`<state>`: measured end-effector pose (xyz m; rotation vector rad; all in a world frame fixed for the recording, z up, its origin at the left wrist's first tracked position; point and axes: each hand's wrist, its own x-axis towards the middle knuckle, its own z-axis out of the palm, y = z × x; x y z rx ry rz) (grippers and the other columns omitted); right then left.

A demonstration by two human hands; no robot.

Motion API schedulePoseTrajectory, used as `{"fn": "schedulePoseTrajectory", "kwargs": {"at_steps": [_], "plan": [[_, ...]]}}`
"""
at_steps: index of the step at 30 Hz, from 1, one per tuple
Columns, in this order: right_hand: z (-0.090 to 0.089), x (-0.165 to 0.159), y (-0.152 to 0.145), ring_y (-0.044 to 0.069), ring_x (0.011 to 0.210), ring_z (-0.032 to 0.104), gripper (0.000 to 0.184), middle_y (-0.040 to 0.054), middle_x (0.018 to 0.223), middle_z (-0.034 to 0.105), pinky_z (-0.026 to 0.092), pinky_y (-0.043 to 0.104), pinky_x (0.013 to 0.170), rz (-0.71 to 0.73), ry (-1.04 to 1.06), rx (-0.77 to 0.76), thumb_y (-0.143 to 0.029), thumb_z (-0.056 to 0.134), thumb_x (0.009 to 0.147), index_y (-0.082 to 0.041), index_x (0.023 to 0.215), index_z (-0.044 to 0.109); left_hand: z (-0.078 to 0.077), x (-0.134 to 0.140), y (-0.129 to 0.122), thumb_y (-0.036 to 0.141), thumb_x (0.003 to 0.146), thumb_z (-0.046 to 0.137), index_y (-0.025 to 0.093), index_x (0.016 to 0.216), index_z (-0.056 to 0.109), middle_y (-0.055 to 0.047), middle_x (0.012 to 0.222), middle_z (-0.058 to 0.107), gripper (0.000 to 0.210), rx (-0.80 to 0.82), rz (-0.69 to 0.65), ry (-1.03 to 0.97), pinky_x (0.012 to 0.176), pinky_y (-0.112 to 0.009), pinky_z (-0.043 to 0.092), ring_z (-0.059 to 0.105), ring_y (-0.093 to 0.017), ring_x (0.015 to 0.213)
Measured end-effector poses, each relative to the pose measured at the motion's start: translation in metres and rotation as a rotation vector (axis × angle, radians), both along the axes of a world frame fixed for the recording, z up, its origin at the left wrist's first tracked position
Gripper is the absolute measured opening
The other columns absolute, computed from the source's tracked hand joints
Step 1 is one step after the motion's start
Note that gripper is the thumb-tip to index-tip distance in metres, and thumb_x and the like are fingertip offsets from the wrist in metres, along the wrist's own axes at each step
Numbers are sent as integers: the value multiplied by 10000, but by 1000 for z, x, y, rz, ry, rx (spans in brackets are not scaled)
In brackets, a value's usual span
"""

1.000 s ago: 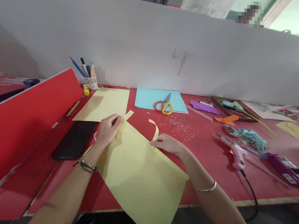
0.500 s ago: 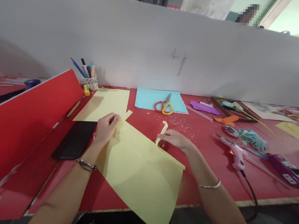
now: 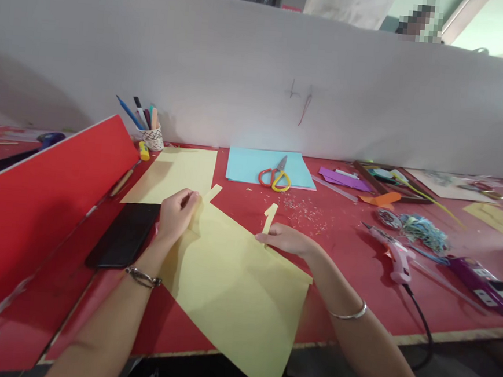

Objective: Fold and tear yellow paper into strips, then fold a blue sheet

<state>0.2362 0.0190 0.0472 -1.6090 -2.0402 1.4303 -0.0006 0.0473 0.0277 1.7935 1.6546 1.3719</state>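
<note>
At far left, a red panel [image 3: 45,207] stands tilted on the red tabletop [image 3: 239,205]. Just right of it lies a black smartphone [image 3: 122,236]; beyond, a patterned cup [image 3: 152,139] holds pens. A loose yellow sheet [image 3: 178,171] lies flat behind the phone. The left hand [image 3: 176,214] grips the upper left corner of the pale yellow paper [image 3: 243,292], thumb against fingers. This paper slants across the near table edge, its lower corner overhanging. Scissors [image 3: 275,177] rest on light blue sheets [image 3: 248,165] behind it. At the paper's upper edge, the right hand [image 3: 288,239] pinches a narrow yellow strip [image 3: 269,216], its bent end projecting upward; the fingers hide its lower part. Farther right, a pink glue gun [image 3: 396,255] lies near a yarn bundle [image 3: 424,233] and a purple power strip [image 3: 479,282].
</note>
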Motion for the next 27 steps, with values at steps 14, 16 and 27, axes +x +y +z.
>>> {"fn": "schedulePoseTrajectory", "kwargs": {"at_steps": [14,16,27], "plan": [[-6,14,9,106,586,523,319,-2,593,592,407,255,641,4,244,-21,-442,568,652,-139,553,588,3,-3,1,324,714,404,187,497,371,65,440,289,259,5,34,-14,426,-198,244,289,-77,437],[-5,19,11,105,574,522,314,-4,573,587,407,254,639,-42,240,-11,-443,593,624,-139,546,591,5,-4,0,330,710,402,188,493,371,64,437,283,261,5,50,-25,423,-201,241,282,-80,437],[7,11,4,127,642,531,346,38,712,606,395,236,583,-105,-44,-26,-487,567,642,-142,660,595,3,-4,1,338,713,396,188,497,366,64,436,275,265,14,69,-21,427,-202,237,283,-80,442]]}}
